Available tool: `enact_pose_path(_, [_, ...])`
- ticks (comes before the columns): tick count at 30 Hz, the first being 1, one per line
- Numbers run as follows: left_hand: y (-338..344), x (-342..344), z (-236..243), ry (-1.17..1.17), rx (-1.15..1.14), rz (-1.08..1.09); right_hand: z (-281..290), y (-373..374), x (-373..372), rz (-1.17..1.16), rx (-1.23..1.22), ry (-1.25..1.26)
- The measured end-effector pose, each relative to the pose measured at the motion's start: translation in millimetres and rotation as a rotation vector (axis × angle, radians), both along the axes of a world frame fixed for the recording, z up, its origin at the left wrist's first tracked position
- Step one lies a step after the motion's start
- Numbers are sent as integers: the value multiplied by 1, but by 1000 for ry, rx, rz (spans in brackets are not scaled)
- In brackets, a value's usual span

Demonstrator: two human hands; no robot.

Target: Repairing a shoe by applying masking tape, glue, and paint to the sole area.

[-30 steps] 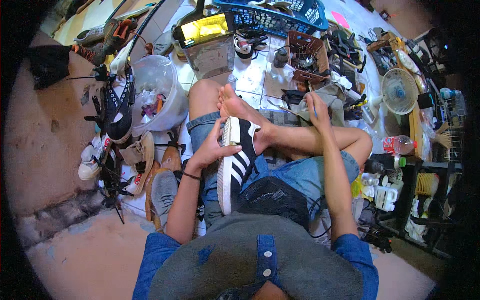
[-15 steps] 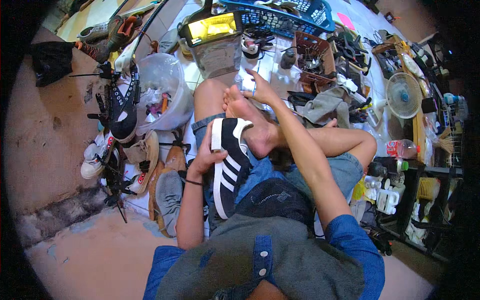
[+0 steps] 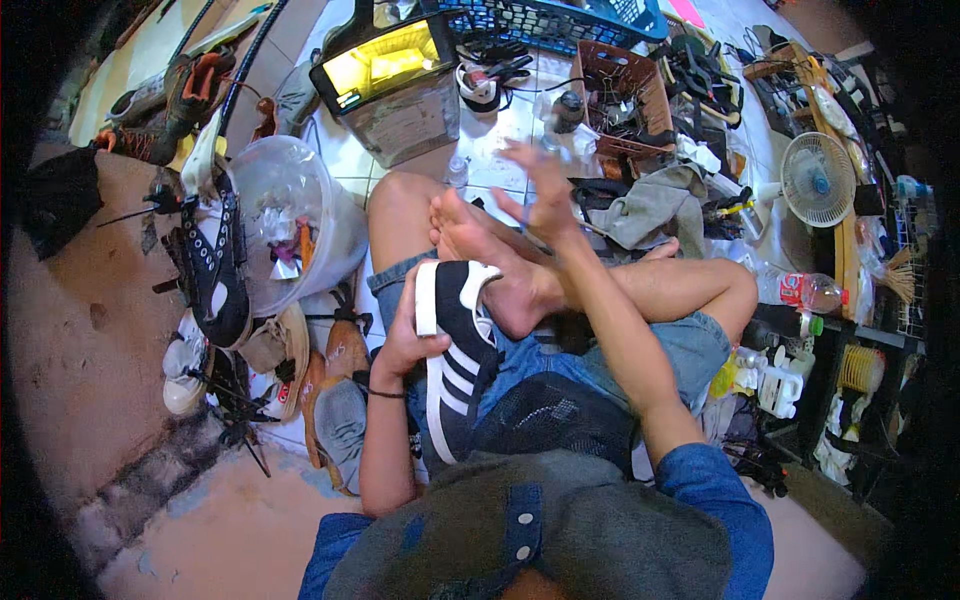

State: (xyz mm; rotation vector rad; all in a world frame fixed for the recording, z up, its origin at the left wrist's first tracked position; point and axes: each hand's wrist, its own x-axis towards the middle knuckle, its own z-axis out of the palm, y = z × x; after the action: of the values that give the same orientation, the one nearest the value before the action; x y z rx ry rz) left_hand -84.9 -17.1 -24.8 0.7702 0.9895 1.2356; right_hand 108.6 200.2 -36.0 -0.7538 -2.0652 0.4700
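Note:
My left hand (image 3: 406, 338) grips a black sneaker (image 3: 462, 345) with white side stripes and a white sole by its heel end. The shoe rests along my left thigh, its sole facing left. My right hand (image 3: 548, 200) is raised beyond my bare foot, smeared by motion, with its fingers apart and nothing clearly seen in them. On the tiles to the left of that hand stands a small clear bottle (image 3: 457, 171).
A lit work lamp (image 3: 395, 62) sits on a grey container (image 3: 405, 125) ahead. To the left are a clear plastic tub (image 3: 345, 230) and several shoes. A brown basket (image 3: 640, 140), a grey cloth (image 3: 655, 210) and a fan (image 3: 818, 180) lie to the right.
My right hand has moved to the right, away from the small clear bottle, and is now blurred. The left hand still grips the sneaker. The whole view has shifted slightly.

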Motion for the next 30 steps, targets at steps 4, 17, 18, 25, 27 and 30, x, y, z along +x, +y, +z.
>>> enact_pose_path(4, [5,3,6,-5,-37,-11,15,35,46,-442,-5,183])
enact_pose_path(17, [19,5,14,-5,-79,-33,-55,108,62,-515,-179,-389])
enact_pose_path(18, [19,6,14,-2,-76,-35,-54,105,61,-525,-92,-328])
enact_pose_path(25, [15,7,9,-32,-25,-33,-36,82,65,-372,-91,-70])
enact_pose_path(27, [13,8,5,-14,-3,-26,-27,67,71,-383,-135,-24])
enact_pose_path(30, [10,13,11,-12,6,-8,-13,42,80,-363,-223,104])
